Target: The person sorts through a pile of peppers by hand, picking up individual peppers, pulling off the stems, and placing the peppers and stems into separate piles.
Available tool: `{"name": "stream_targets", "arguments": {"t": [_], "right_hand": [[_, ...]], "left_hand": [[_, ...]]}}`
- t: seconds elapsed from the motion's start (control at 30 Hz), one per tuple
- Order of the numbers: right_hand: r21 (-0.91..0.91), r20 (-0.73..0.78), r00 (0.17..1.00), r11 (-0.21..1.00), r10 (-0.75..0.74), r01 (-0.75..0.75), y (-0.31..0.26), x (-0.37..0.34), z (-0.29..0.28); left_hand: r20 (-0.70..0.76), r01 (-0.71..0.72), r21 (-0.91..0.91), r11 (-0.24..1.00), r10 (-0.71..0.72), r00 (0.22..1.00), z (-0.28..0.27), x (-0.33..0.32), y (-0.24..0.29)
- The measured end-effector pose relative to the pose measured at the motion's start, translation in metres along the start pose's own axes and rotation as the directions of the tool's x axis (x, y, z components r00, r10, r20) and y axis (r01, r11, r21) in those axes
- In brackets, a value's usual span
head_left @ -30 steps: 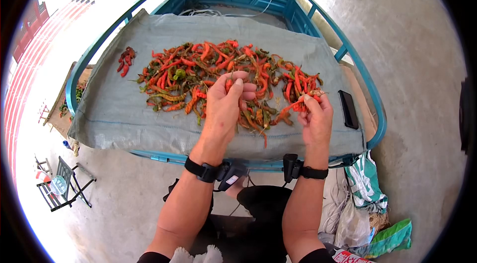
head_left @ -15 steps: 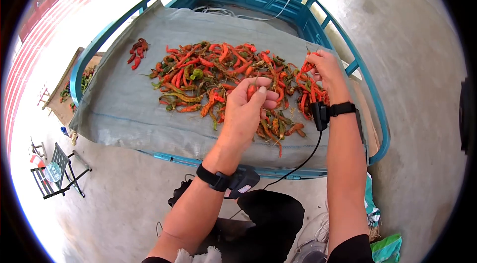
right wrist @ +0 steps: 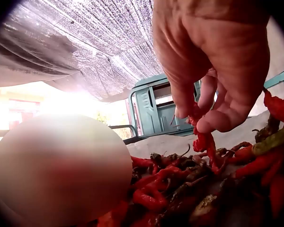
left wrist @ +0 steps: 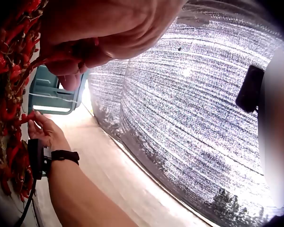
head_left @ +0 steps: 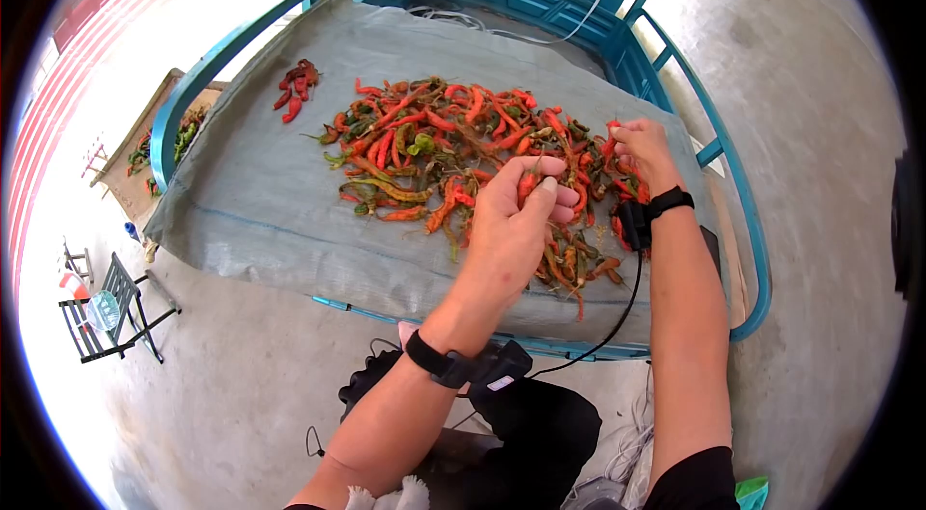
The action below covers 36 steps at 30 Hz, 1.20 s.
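My left hand [head_left: 506, 230] is above the near side of a large chili pile [head_left: 424, 139] on the grey sheet. Between its thumb and fingers it holds a red chili pepper [head_left: 528, 184]; the left wrist view shows that hand [left wrist: 109, 28] from close by. At the pile's right end, my right hand [head_left: 644, 151] pinches another red chili pepper [head_left: 612, 128]. In the right wrist view this wrinkled chili pepper [right wrist: 207, 144] hangs from the thumb and fingertips, its lower end overlapping the red and dark peppers [right wrist: 154, 191] below.
The sheet [head_left: 260, 177] covers the bed of a teal cart with side rails [head_left: 728, 177]. A small group of dark red peppers [head_left: 295, 91] lies apart at far left. A dark phone [head_left: 712, 248] is partly behind my right forearm. A folding stool [head_left: 121, 308] stands on the floor.
My right hand has gone from the pile's near right side to its far right end, a red chili pepper in its fingertips. The left hand keeps hold of its chili pepper. The head view has shifted.
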State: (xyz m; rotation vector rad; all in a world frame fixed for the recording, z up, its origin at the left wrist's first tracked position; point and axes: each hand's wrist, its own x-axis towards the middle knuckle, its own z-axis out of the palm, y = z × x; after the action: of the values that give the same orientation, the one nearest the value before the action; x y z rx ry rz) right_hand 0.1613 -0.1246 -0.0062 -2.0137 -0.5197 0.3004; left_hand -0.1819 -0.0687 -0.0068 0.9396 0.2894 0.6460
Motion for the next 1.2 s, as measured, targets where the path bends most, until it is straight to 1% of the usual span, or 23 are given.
{"name": "stream_targets", "arguments": {"t": [0.1, 0.17, 0.23, 0.3, 0.4, 0.47, 0.5, 0.57, 0.67, 0.8, 0.9, 0.93, 1.03, 1.13, 1.2], "right_hand": [[-0.289, -0.170, 0.975, 0.953, -0.143, 0.090, 0.028, 0.025, -0.001], [-0.464, -0.118, 0.956, 0.866, -0.270, 0.187, 0.045, 0.046, -0.008], [-0.549, -0.088, 0.934, 0.799, -0.346, 0.245, 0.036, 0.036, -0.010], [-0.560, -0.095, 0.917, 0.782, -0.387, 0.272, 0.018, 0.017, -0.011], [-0.251, 0.037, 0.945, 0.912, -0.325, 0.323, -0.021, -0.030, -0.018], [-0.014, 0.182, 0.950, 0.965, -0.255, 0.262, -0.065, -0.097, -0.016], [0.050, 0.231, 0.935, 0.963, -0.271, 0.266, -0.076, -0.122, -0.015], [0.180, 0.321, 0.895, 0.948, -0.309, 0.263, -0.085, -0.160, -0.012], [0.339, 0.354, 0.885, 0.924, -0.301, 0.178, -0.078, -0.199, -0.006], [0.503, 0.304, 0.921, 0.862, -0.244, 0.063, -0.059, -0.225, 0.008], [0.664, 0.353, 0.904, 0.745, -0.239, -0.063, -0.042, -0.226, 0.015], [0.705, 0.340, 0.916, 0.702, -0.213, -0.099, -0.043, -0.229, 0.018], [0.736, 0.313, 0.921, 0.672, -0.232, -0.081, -0.030, -0.227, 0.024], [0.812, 0.256, 0.934, 0.580, -0.250, -0.068, -0.024, -0.229, 0.027], [0.851, 0.158, 0.957, 0.525, -0.243, -0.007, -0.022, -0.228, 0.026]], "left_hand": [[-0.006, -0.003, -0.007, 1.000, 0.003, 1.000, 0.000, 0.000, 0.001], [-0.019, 0.002, -0.017, 1.000, -0.002, 1.000, 0.002, -0.001, 0.003], [-0.022, 0.005, -0.023, 1.000, -0.005, 1.000, 0.003, -0.002, 0.004], [-0.015, 0.002, -0.026, 1.000, -0.002, 1.000, 0.002, -0.003, 0.005], [0.030, 0.056, -0.159, 0.986, -0.052, 0.998, -0.001, -0.003, 0.006], [0.092, 0.124, -0.299, 0.946, -0.101, 0.991, -0.004, -0.002, 0.006], [0.127, 0.160, -0.364, 0.918, -0.121, 0.985, -0.005, -0.002, 0.005], [0.165, 0.181, -0.411, 0.894, -0.122, 0.979, -0.005, 0.000, 0.000], [0.204, 0.215, -0.477, 0.852, -0.130, 0.970, -0.005, -0.001, -0.003], [0.226, 0.236, -0.503, 0.831, -0.137, 0.964, -0.002, -0.001, -0.005], [0.228, 0.246, -0.483, 0.841, -0.150, 0.962, -0.001, -0.001, -0.008], [0.229, 0.250, -0.472, 0.845, -0.157, 0.961, 0.000, -0.001, -0.008], [0.247, 0.261, -0.446, 0.856, -0.163, 0.955, 0.000, -0.002, -0.008], [0.251, 0.280, -0.437, 0.855, -0.183, 0.950, 0.001, -0.002, -0.007], [0.241, 0.296, -0.423, 0.856, -0.209, 0.948, 0.000, -0.002, -0.008]]}}
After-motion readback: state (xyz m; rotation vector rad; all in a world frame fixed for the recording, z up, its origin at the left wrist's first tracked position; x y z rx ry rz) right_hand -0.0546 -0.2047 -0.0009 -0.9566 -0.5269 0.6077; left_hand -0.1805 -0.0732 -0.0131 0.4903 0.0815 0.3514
